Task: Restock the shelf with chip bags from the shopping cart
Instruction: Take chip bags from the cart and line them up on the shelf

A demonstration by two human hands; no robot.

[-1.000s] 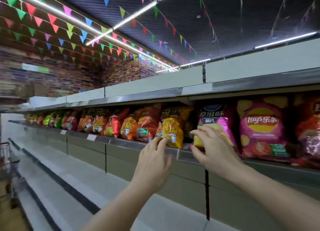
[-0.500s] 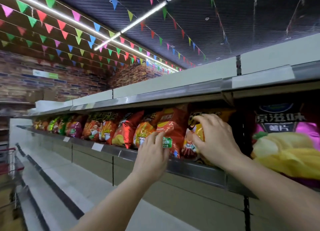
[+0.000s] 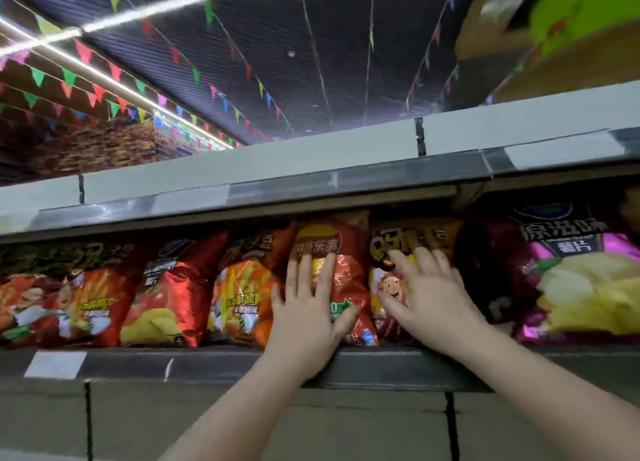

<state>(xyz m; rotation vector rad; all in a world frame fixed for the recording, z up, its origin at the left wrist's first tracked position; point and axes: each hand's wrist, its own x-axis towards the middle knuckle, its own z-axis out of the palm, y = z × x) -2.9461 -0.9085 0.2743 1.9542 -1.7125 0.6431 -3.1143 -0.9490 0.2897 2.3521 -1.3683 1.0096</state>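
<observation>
Landmark: we take the red chip bag (image 3: 341,280) at the middle of the shelf (image 3: 221,362) as our reference; it stands upright behind the shelf's grey front lip.

Left hand: our left hand (image 3: 306,317) lies flat against the front of the red chip bag, fingers straight and spread, thumb out toward the bag's lower right corner (a press, with nothing gripped).

Right hand: our right hand (image 3: 427,296) lies on the yellow chip bag (image 3: 398,252) just right of the red chip bag, fingers extended and slightly fanned over its upper half; it closes on nothing.

Chip bags: the red and yellow bags touch side by side. Just left of the red chip bag stands an orange bag (image 3: 242,287), then a foil-red bag (image 3: 173,287), then more red bags toward the frame's edge (blurred, so we cannot read them). Right of the yellow bag, past a dark gap, sits a pink bag (image 3: 568,280) with pictured chips.

Shelf: a white price tag (image 3: 55,364) is fixed on the front lip well left of the red chip bag; a second board (image 3: 311,169) runs above the bags.

Overhead: strings of coloured pennants (image 3: 114,69) and strip lights (image 3: 145,10) cross the dark ceiling far above the red chip bag.

Shopping cart: we do not have it in view.
</observation>
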